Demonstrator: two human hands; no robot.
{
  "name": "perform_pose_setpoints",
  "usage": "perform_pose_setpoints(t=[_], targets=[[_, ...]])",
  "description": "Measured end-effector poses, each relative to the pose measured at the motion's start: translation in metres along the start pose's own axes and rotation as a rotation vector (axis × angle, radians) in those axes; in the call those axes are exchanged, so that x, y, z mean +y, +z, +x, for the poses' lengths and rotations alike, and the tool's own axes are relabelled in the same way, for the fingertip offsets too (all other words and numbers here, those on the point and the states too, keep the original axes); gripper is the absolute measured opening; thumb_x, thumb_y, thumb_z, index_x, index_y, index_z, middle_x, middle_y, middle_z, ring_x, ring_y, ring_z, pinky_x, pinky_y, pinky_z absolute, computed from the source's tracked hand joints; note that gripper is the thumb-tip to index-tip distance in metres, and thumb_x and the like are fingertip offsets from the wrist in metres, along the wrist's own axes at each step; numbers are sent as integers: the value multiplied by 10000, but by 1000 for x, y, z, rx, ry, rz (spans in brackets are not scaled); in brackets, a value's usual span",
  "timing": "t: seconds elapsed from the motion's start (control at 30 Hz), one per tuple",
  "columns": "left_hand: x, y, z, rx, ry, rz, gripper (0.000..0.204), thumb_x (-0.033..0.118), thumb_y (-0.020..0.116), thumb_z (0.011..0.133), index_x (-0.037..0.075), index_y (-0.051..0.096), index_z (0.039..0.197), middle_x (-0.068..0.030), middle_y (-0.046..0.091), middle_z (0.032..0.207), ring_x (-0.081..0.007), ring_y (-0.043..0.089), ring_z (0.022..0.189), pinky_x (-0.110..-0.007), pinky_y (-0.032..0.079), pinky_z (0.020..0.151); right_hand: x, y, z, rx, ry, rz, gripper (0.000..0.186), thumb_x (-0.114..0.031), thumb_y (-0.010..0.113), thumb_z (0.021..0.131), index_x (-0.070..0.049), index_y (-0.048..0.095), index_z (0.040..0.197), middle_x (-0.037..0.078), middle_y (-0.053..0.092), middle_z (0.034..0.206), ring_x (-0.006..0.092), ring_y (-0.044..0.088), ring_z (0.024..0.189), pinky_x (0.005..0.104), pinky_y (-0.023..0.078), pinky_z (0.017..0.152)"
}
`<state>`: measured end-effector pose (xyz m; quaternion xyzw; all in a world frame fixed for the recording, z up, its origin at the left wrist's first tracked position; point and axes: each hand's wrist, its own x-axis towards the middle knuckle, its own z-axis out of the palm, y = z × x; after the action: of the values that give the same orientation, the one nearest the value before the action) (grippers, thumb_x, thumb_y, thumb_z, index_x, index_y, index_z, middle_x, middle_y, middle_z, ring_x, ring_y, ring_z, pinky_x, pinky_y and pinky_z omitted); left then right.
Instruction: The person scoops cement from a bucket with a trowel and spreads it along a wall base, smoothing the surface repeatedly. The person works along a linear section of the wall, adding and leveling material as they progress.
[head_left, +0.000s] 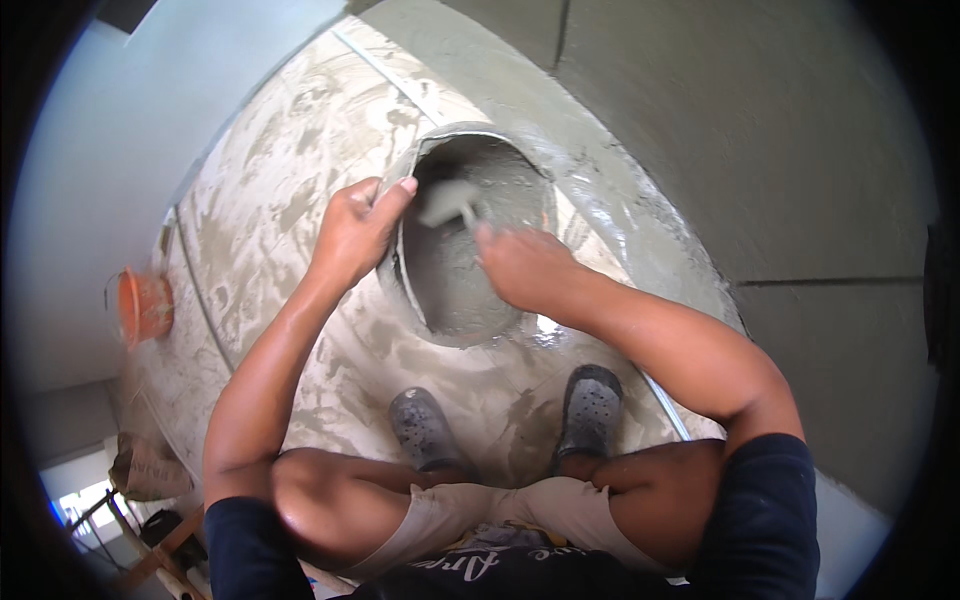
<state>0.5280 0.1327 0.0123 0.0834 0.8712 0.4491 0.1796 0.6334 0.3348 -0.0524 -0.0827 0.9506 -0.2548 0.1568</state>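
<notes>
Person is squatting on a mortar-smeared floor point(300, 200), looking straight down between the knees.

Bucket point(465, 240) is sitting on the floor just ahead of the feet, tipped toward the person, mouth open to view, its inside coated with wet grey mortar point(450, 280).

Left hand point(355, 228) is gripping the bucket's near-left rim: fingers are curling over the edge, thumb is pressing on the lip, hand closed firmly around the rim.

Right hand point(525, 265) is reaching into the bucket's mouth from the right side, fingers closed around the handle of a trowel point(450, 200). The trowel's blade is lying deep inside the bucket, against the mortar, blurred. How tightly the fingers are wrapping the handle is hard to tell, since the back of the hand is covering it.

Two grey perforated clogs point(425, 428) are standing on the floor just below the bucket, splashed with mortar.

An orange bucket point(143, 305) is sitting well apart at the far left, by the floor's edge. A grey rendered wall point(780, 150) is rising on the right, close beside the bucket.
</notes>
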Motion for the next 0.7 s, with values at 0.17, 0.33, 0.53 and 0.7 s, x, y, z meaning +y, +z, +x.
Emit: perform_pose_setpoints(t=[0.17,0.33,0.53,0.7], targets=[[-14,27,-11,49,153,47,485,361,732,1000,55,534,680,63,410,610,-49,341,578,-311,258,493,5,6,24,9,221,86,274,-104,526,973,49,653,1161,233,756,1105,384,739,1073,474,586,930],[-10,27,-8,52,99,11,511,340,724,1011,81,468,653,77,379,612,-45,320,581,-310,258,501,27,35,14,-158,226,79,292,-94,534,967,46,710,1154,257,739,1182,391,730,1108,458,580,963],[-16,16,4,59,79,46,544,422,714,1010,94,467,653,69,386,605,-50,335,575,-315,276,503,26,14,14,-467,195,65,297,-35,528,923,43,778,1063,272,733,1188,414,709,1140,474,564,993],[-6,6,-7,73,61,17,492,406,728,996,75,534,689,67,423,584,-50,349,558,-314,283,488,13,-17,-22,-100,156,-37,300,-66,554,958,47,588,1233,297,706,1155,436,724,1050,495,577,893]])
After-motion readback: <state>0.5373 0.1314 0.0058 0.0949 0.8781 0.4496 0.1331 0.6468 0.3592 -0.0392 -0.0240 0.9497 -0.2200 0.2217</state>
